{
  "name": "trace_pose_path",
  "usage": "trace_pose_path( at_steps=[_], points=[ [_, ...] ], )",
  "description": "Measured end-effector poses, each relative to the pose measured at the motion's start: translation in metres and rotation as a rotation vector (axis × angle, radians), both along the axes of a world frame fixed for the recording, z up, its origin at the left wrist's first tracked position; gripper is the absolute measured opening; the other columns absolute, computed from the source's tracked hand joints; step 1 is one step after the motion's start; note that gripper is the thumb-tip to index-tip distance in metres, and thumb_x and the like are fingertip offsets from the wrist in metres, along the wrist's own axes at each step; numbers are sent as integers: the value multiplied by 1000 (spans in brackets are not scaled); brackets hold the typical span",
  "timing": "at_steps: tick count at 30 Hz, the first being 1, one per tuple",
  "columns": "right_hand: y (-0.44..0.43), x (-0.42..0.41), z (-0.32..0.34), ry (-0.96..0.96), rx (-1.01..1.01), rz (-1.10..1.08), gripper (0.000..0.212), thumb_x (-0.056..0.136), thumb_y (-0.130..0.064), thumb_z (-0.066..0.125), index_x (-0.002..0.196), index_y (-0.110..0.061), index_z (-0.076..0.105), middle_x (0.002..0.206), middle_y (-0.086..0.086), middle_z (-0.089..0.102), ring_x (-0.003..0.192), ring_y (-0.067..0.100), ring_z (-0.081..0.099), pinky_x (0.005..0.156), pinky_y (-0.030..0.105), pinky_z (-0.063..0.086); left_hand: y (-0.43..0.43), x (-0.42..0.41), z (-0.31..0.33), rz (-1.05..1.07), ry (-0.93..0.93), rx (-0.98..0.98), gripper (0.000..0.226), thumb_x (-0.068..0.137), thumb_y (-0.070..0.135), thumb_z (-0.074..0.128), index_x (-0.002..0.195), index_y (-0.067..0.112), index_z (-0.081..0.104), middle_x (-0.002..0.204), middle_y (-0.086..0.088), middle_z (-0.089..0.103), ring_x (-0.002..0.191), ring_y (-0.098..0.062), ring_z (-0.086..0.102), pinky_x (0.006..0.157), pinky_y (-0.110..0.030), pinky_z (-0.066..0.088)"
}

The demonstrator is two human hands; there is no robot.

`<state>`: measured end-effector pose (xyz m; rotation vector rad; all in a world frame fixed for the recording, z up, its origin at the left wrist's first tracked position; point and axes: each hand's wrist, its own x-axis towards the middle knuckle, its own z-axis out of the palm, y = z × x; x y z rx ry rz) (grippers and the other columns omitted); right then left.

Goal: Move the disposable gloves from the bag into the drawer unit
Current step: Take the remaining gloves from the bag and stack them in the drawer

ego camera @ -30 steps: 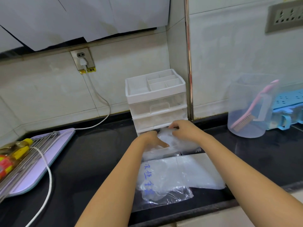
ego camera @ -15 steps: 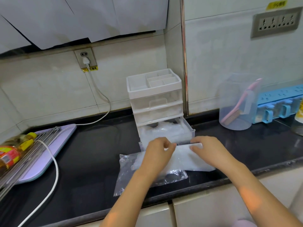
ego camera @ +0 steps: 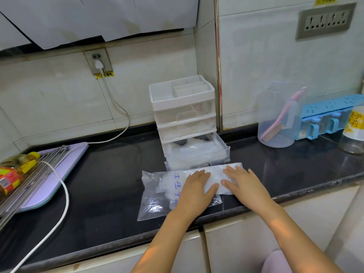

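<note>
Head view: the left hand (ego camera: 194,191) and right hand (ego camera: 244,184) lie flat, fingers straight, gripping nothing, pressing side by side on the stack of gloves (ego camera: 216,174). It sticks out of the bag (ego camera: 153,201) toward 3 o'clock, long axis running 9 to 3. Just beside it at 12 o'clock, the drawer unit (ego camera: 183,107) has its bottom drawer (ego camera: 224,152) pulled out, loose gloves (ego camera: 195,149) inside

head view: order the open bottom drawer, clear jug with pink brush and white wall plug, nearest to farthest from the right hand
1. open bottom drawer, just behind the right hand
2. clear jug, back right on the counter
3. white wall plug, far back left on the wall
</note>
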<state>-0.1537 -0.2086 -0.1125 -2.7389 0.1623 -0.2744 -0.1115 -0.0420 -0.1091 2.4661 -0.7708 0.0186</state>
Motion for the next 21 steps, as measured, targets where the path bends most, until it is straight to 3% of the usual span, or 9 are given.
trace_pose_path(
  at_steps=[2,4,5,7,9,11,14,18,21],
  points=[
    [0,-3,-3,-116,126,0,35,98,-34,49,132,-28,56,145,-7,46,140,12,31,116,30,9,0,0,-2,-9,-12,11,58,96,50,44,147,25,34,157,0,24,144,-14,16,116,-26,12],
    [0,-6,-6,-217,223,-29,22,92,-26,60,113,-27,70,124,-7,65,126,14,50,108,17,21,0,-1,-4,-24,-40,16,59,93,54,46,146,29,35,158,1,20,145,-15,12,117,-28,9],
    [0,-7,-6,-244,271,-52,17,89,-23,65,103,-27,74,112,-6,70,113,13,58,97,5,25,0,-1,-4,-32,-61,13,59,93,54,48,145,30,37,158,1,18,145,-14,10,118,-28,6],
    [1,-10,-4,-272,371,-75,10,83,-19,72,87,-27,77,96,-8,71,91,7,62,86,-3,27,1,-2,-4,-55,-113,-3,57,92,54,48,143,28,41,158,1,17,146,-14,7,119,-28,2],
    [1,-12,-2,-332,440,-67,10,80,-15,74,81,-24,77,87,-15,69,86,6,61,94,7,33,2,-3,-3,-88,-159,-21,61,90,60,42,141,27,44,157,2,18,146,-14,6,119,-29,3],
    [1,-13,3,-402,475,-64,9,79,-12,76,80,-21,78,88,-14,69,91,7,60,92,17,40,2,-5,-3,-106,-196,-20,72,83,67,28,141,27,45,157,2,19,146,-15,5,119,-29,4],
    [-1,-11,13,-463,455,-70,6,78,-13,76,81,-18,77,89,-10,68,92,7,59,84,10,39,2,-5,-3,-96,-202,-13,79,79,68,21,141,26,45,157,2,19,147,-16,4,118,-28,3],
    [-6,-7,39,-482,438,-74,5,80,-13,74,83,-17,74,82,-10,64,85,4,57,79,15,43,1,-5,-2,-75,-179,6,62,91,59,38,142,23,43,158,2,18,147,-15,3,118,-26,0],
    [-14,-8,65,-544,454,-71,6,84,-15,70,87,-20,72,85,-11,65,84,-3,58,76,5,42,1,-6,-2,-66,-149,15,53,96,48,46,141,22,43,158,3,17,147,-13,1,120,-28,3]
  ],
)
